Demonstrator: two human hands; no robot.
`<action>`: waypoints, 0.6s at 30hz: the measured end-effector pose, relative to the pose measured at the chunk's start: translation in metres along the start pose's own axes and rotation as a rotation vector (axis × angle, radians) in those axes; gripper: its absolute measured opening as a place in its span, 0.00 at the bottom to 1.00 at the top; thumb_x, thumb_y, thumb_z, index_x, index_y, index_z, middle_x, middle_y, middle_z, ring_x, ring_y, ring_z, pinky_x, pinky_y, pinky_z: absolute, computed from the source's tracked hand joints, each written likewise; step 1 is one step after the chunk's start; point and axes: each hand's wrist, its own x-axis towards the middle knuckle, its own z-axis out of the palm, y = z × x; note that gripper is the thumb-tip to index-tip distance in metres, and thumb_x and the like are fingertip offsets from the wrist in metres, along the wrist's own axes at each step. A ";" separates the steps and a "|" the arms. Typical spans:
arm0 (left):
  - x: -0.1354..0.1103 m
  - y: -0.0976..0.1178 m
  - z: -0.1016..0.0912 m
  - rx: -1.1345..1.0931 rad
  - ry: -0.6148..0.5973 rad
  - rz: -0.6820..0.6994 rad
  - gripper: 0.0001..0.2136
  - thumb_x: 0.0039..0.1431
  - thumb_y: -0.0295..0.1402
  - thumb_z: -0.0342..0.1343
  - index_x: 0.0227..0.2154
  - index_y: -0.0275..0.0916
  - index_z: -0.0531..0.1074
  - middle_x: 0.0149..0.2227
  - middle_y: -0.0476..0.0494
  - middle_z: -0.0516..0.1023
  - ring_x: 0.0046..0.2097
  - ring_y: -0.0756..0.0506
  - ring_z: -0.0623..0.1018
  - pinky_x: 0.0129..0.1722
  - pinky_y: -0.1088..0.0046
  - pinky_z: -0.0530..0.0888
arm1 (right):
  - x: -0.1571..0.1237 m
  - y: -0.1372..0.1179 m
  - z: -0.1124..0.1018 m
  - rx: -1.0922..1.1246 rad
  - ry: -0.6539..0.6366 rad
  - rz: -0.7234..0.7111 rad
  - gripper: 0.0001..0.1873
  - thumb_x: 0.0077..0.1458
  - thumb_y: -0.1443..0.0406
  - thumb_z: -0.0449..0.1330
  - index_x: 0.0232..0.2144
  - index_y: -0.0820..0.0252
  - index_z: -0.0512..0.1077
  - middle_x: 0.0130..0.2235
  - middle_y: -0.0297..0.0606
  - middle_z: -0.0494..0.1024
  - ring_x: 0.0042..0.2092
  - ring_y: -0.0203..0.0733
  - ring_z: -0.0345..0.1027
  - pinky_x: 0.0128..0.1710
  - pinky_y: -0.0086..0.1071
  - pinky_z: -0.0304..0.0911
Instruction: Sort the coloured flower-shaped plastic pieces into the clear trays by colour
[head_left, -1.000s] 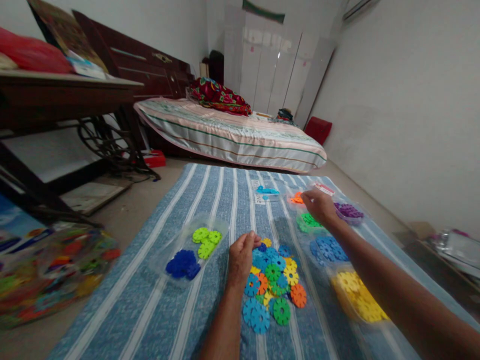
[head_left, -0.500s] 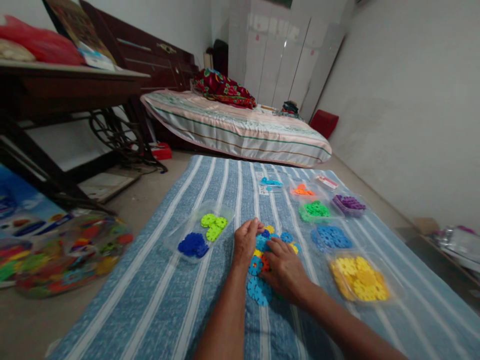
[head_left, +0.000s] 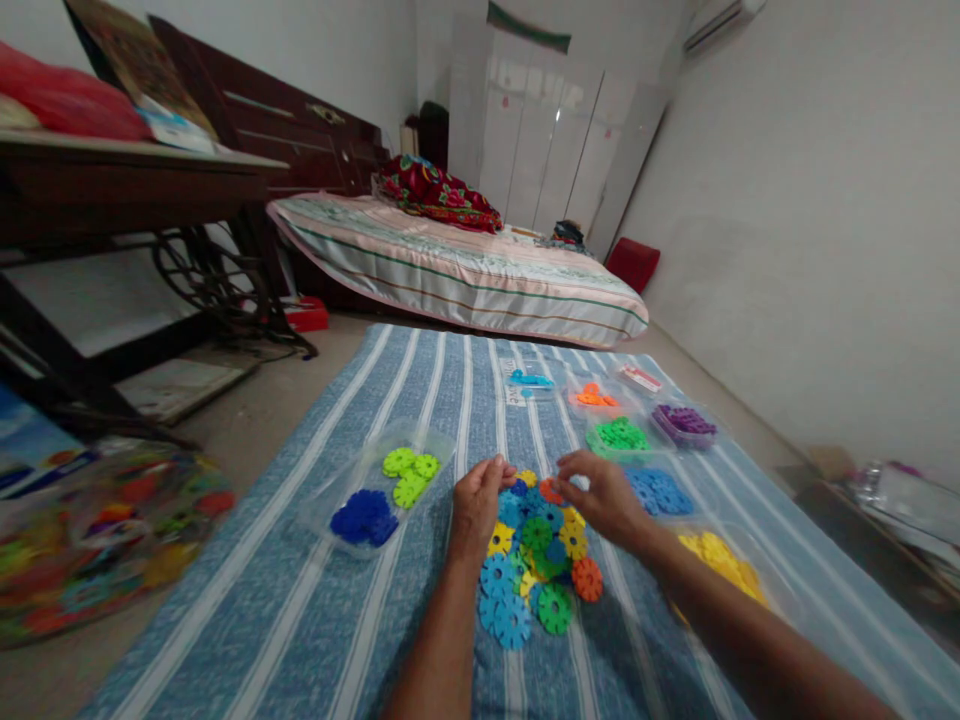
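A mixed heap of flat, notched plastic discs lies on the striped cloth in front of me, with a green disc [head_left: 555, 608], an orange-red disc [head_left: 587, 579], a yellow disc [head_left: 574, 540] and light blue discs [head_left: 510, 620] among them. My left hand [head_left: 476, 505] rests at the heap's left edge, thumb and fingers pressed together; whatever they hold is hidden. Over the far right side of the heap, my right hand [head_left: 604, 500] has its fingers curled at a small orange disc [head_left: 551, 490], apparently pinching it.
Left of the heap, a clear tray [head_left: 319, 515] holds dark blue discs [head_left: 364, 517] and lime discs [head_left: 409, 475]. Along the right stand tubs of yellow [head_left: 724, 565], blue [head_left: 660, 492], green [head_left: 621, 434], purple [head_left: 684, 420] and orange [head_left: 594, 395] pieces. A bed [head_left: 450, 270] stands beyond.
My right hand has lifted off the middle of the heap and moved up and right, uncovering green, yellow and orange discs. My left hand stays at the heap's left edge. The view has shifted slightly.
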 end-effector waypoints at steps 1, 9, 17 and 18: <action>0.000 0.000 0.000 -0.001 0.001 -0.002 0.24 0.47 0.56 0.58 0.28 0.35 0.75 0.31 0.40 0.82 0.33 0.43 0.81 0.40 0.67 0.75 | 0.017 0.010 -0.012 -0.070 0.035 0.013 0.06 0.53 0.66 0.60 0.25 0.57 0.74 0.36 0.39 0.79 0.40 0.43 0.74 0.42 0.35 0.66; 0.000 0.003 0.001 -0.008 0.015 -0.004 0.23 0.47 0.55 0.59 0.28 0.35 0.76 0.30 0.39 0.82 0.34 0.43 0.81 0.40 0.66 0.76 | 0.091 0.058 -0.076 -0.547 0.257 0.162 0.11 0.56 0.61 0.58 0.34 0.60 0.78 0.39 0.45 0.79 0.42 0.49 0.72 0.44 0.39 0.64; 0.000 0.000 0.003 -0.003 0.004 -0.004 0.23 0.48 0.55 0.58 0.28 0.35 0.76 0.31 0.40 0.82 0.33 0.44 0.81 0.40 0.68 0.75 | -0.034 0.014 -0.026 -0.311 -0.119 -0.107 0.07 0.59 0.65 0.56 0.34 0.58 0.75 0.38 0.42 0.78 0.41 0.44 0.71 0.42 0.36 0.66; 0.000 0.000 0.003 -0.004 0.003 -0.004 0.23 0.48 0.55 0.58 0.28 0.35 0.76 0.31 0.40 0.82 0.33 0.44 0.81 0.40 0.68 0.75 | -0.050 0.009 -0.019 -0.312 -0.125 -0.107 0.07 0.59 0.66 0.56 0.34 0.58 0.74 0.39 0.42 0.77 0.41 0.44 0.71 0.42 0.36 0.67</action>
